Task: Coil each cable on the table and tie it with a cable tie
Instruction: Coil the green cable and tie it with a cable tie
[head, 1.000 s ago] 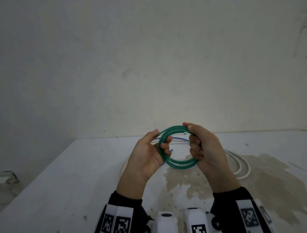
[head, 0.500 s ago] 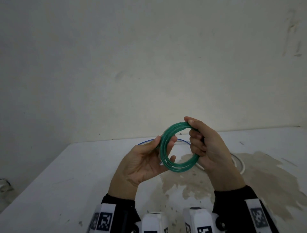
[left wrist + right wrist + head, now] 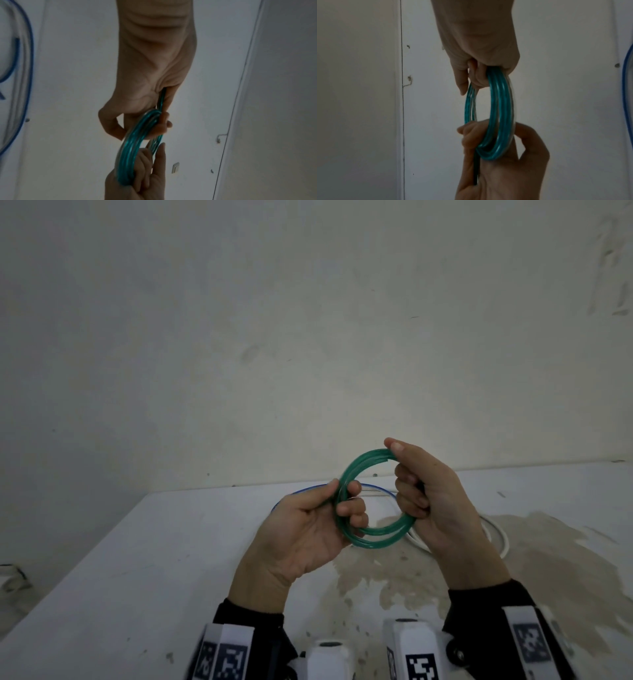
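Observation:
A green cable (image 3: pixel 379 538) is wound into a small coil of several loops and held upright above the table (image 3: pixel 171 559). My left hand (image 3: pixel 308 529) grips the coil's left side, thumb over it and fingers curled through the ring. My right hand (image 3: pixel 435 501) grips the right side, index finger laid along the top arc. In the left wrist view the coil (image 3: pixel 132 148) runs between both hands. The right wrist view shows the coil (image 3: pixel 500 108) edge-on, my right hand (image 3: pixel 481 54) above and my left hand (image 3: pixel 501 175) below.
A blue cable (image 3: pixel 301 490) lies loose on the table behind my hands; it also shows at the frame edges as blue cable (image 3: pixel 25 67) and blue cable (image 3: pixel 627 67). A white cable (image 3: pixel 493 534) curves to the right. A stained patch (image 3: pixel 513 559) covers the table's right half. The wall stands close behind.
My left hand has turned palm up and taken a new grip on the coil's left side. The right hand has kept its hold, and the coil sits slightly higher.

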